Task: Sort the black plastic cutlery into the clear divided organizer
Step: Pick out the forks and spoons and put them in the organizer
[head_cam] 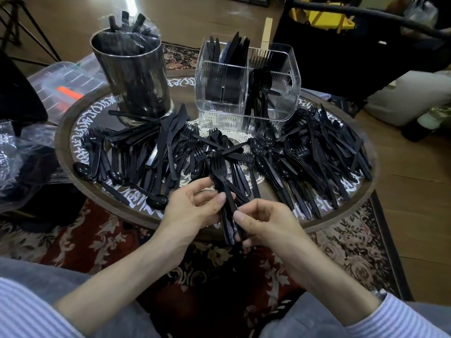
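both hands point(195, 206) point(258, 220) meet just over the near rim of the table point(341, 215), sharing a small bundle of forks point(225, 191): the left hand curls round the handles with its thumb across them, and the right hand pinches the lower handles between thumb and fingertips. the tines point away, toward the organizer point(246, 89), which stands upright at the far side of the table, knives in its back left cell, spoons in the right cell, the front left cell looking free, though the ribbed walls make that hard to judge. the step seems to be squaring the forks into one nested stack. to do it well, align tines first, keep the left grip firm while the right slides stray handles level, then lower the stack upright into the free cell, clear of the loose pile point(156, 152) beneath.
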